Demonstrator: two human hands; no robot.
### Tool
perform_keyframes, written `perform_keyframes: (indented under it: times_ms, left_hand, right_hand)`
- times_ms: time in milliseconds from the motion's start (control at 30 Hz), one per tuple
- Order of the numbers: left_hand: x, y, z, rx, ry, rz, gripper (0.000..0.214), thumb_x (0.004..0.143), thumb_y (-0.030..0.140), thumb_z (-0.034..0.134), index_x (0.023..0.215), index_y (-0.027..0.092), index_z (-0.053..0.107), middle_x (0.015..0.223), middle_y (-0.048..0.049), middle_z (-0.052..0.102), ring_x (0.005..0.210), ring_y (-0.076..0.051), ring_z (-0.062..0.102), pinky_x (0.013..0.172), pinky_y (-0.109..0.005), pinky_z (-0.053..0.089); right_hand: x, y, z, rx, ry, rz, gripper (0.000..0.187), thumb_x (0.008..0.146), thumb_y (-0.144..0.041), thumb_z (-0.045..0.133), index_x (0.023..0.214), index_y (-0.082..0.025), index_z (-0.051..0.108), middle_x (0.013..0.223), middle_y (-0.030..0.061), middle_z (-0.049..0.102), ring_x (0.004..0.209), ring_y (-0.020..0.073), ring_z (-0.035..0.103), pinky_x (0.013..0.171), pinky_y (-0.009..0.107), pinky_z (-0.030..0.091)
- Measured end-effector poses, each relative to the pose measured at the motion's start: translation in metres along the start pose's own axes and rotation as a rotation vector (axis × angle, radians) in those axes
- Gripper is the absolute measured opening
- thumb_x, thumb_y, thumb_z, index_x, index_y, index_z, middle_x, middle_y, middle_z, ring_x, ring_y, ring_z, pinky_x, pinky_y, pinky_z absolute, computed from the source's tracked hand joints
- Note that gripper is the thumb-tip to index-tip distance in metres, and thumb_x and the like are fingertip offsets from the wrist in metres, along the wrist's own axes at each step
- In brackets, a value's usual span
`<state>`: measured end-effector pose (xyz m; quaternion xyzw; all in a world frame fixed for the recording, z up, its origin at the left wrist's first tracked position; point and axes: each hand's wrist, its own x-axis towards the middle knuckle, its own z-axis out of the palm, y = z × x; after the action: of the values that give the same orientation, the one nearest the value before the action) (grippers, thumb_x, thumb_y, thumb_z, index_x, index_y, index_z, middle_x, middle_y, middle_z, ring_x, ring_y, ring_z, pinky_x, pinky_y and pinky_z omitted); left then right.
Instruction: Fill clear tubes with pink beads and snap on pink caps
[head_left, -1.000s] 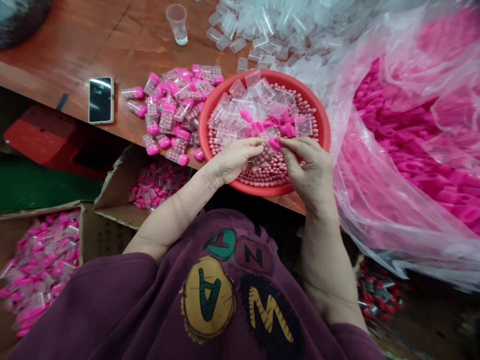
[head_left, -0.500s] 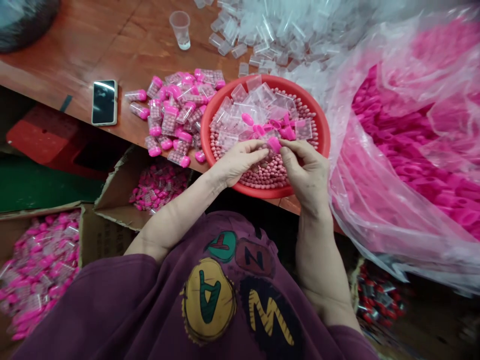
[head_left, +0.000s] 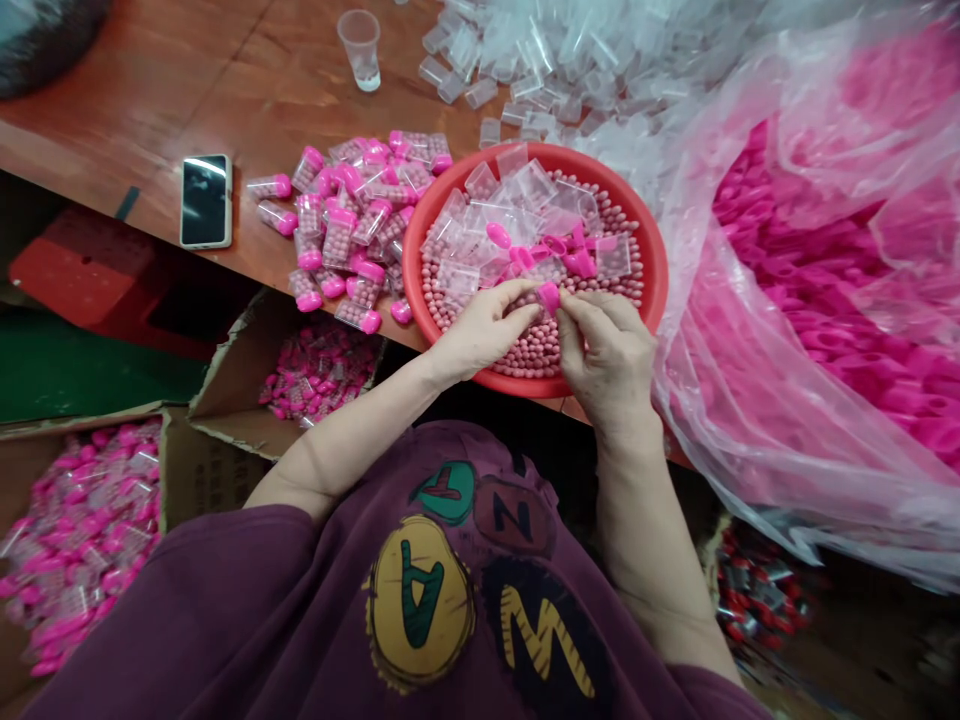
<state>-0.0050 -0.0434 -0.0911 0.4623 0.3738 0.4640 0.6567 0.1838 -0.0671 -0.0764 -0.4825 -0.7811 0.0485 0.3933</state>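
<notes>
Both hands meet over the near part of a red bowl (head_left: 643, 240) of small pink beads. My left hand (head_left: 484, 330) is closed round a small clear vial that is mostly hidden by its fingers. My right hand (head_left: 606, 350) pinches a pink cap (head_left: 549, 296) at the vial's end. Empty clear vials (head_left: 517, 195) and loose pink caps (head_left: 574, 255) lie on the beads in the bowl. Left of the bowl sits a heap of filled, capped vials (head_left: 345, 225).
A phone (head_left: 205, 200) and a clear plastic cup (head_left: 358, 45) lie on the wooden table (head_left: 225, 90). Empty vials (head_left: 540, 50) pile at the back. A big plastic bag of pink caps (head_left: 825, 280) fills the right. Cardboard boxes of capped vials (head_left: 315, 365) stand below left.
Both hands have drawn slightly nearer to me over the bowl, still working the same vial and pink cap; the right hand's fingers have closed tighter onto the cap.
</notes>
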Motion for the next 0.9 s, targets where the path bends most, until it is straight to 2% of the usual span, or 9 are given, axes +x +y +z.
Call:
perform_keyframes:
  times_ms: [100, 167, 333, 433, 567, 633, 700, 800, 900]
  left_hand:
    - [0.001, -0.003, 0.0, 0.077, 0.0, 0.034, 0.024, 0.099, 0.011, 0.071, 0.121, 0.014, 0.082, 0.125, -0.0081, 0.084, 0.121, -0.022, 0.076, 0.122, -0.039, 0.053]
    - [0.001, -0.002, 0.001, 0.033, -0.021, 0.009, 0.023, 0.1, 0.013, 0.072, 0.121, 0.014, 0.081, 0.126, -0.0089, 0.084, 0.123, -0.023, 0.077, 0.122, -0.039, 0.054]
    - [-0.003, 0.006, 0.007, -0.036, 0.023, -0.027, 0.016, 0.103, 0.013, 0.07, 0.114, 0.015, 0.08, 0.115, -0.0053, 0.083, 0.114, -0.017, 0.075, 0.116, -0.032, 0.056]
    - [-0.006, 0.01, 0.007, -0.078, 0.081, -0.04, 0.011, 0.102, 0.017, 0.074, 0.112, 0.016, 0.081, 0.107, -0.0028, 0.08, 0.102, -0.014, 0.073, 0.106, -0.028, 0.058]
    - [-0.006, 0.012, 0.0, -0.211, 0.076, -0.111, 0.022, 0.096, 0.034, 0.091, 0.11, 0.019, 0.082, 0.095, -0.0009, 0.077, 0.085, -0.013, 0.069, 0.085, -0.026, 0.059]
    - [-0.005, 0.012, -0.002, -0.247, 0.065, -0.113, 0.029, 0.09, 0.038, 0.098, 0.106, 0.018, 0.083, 0.095, -0.0008, 0.078, 0.084, -0.013, 0.069, 0.084, -0.026, 0.058]
    - [-0.005, 0.011, -0.002, -0.262, 0.045, -0.083, 0.032, 0.086, 0.036, 0.102, 0.105, 0.017, 0.085, 0.097, -0.0005, 0.08, 0.087, -0.012, 0.07, 0.088, -0.025, 0.058]
    - [-0.005, 0.01, 0.0, -0.262, 0.024, -0.044, 0.032, 0.084, 0.032, 0.103, 0.105, 0.016, 0.086, 0.098, -0.0003, 0.082, 0.09, -0.011, 0.071, 0.094, -0.025, 0.058]
    - [-0.005, 0.009, 0.004, -0.245, 0.046, -0.064, 0.026, 0.085, 0.027, 0.101, 0.102, 0.015, 0.085, 0.095, -0.0002, 0.082, 0.089, -0.011, 0.071, 0.093, -0.025, 0.057]
  right_hand:
    - [-0.004, 0.003, 0.002, 0.081, 0.008, 0.029, 0.027, 0.113, -0.034, 0.064, 0.124, -0.024, 0.086, 0.118, 0.0136, 0.089, 0.109, 0.0304, 0.086, 0.099, 0.05, 0.072]
    - [-0.005, 0.002, 0.002, 0.12, 0.017, 0.039, 0.026, 0.114, -0.033, 0.065, 0.125, -0.025, 0.087, 0.119, 0.0126, 0.089, 0.109, 0.0301, 0.085, 0.1, 0.05, 0.072]
    - [-0.001, -0.008, 0.005, 0.175, 0.024, 0.054, 0.024, 0.113, -0.033, 0.066, 0.121, -0.027, 0.087, 0.115, 0.0105, 0.088, 0.106, 0.0288, 0.085, 0.099, 0.049, 0.072]
    - [0.0, -0.013, 0.006, 0.222, 0.009, 0.076, 0.028, 0.113, -0.034, 0.063, 0.126, -0.026, 0.086, 0.116, 0.0104, 0.087, 0.107, 0.0276, 0.084, 0.101, 0.049, 0.071]
    - [-0.004, -0.005, 0.007, 0.34, -0.007, 0.117, 0.042, 0.11, -0.04, 0.066, 0.15, -0.03, 0.076, 0.142, 0.0115, 0.079, 0.132, 0.0306, 0.077, 0.118, 0.056, 0.065]
    - [-0.004, 0.002, 0.007, 0.436, 0.071, 0.192, 0.049, 0.108, -0.044, 0.071, 0.155, -0.033, 0.069, 0.139, 0.0097, 0.078, 0.121, 0.0283, 0.08, 0.109, 0.053, 0.069]
    - [-0.002, 0.005, 0.005, 0.472, 0.121, 0.246, 0.046, 0.107, -0.045, 0.074, 0.151, -0.034, 0.068, 0.126, 0.0072, 0.08, 0.104, 0.0251, 0.08, 0.095, 0.047, 0.072]
    - [0.002, -0.001, -0.001, 0.33, 0.023, 0.188, 0.032, 0.107, -0.04, 0.071, 0.136, -0.029, 0.075, 0.122, 0.009, 0.08, 0.104, 0.0263, 0.079, 0.095, 0.047, 0.07]
    - [0.003, -0.012, -0.002, 0.087, -0.093, 0.077, 0.047, 0.099, -0.038, 0.075, 0.144, -0.023, 0.071, 0.136, 0.0169, 0.076, 0.124, 0.0355, 0.075, 0.107, 0.058, 0.066]
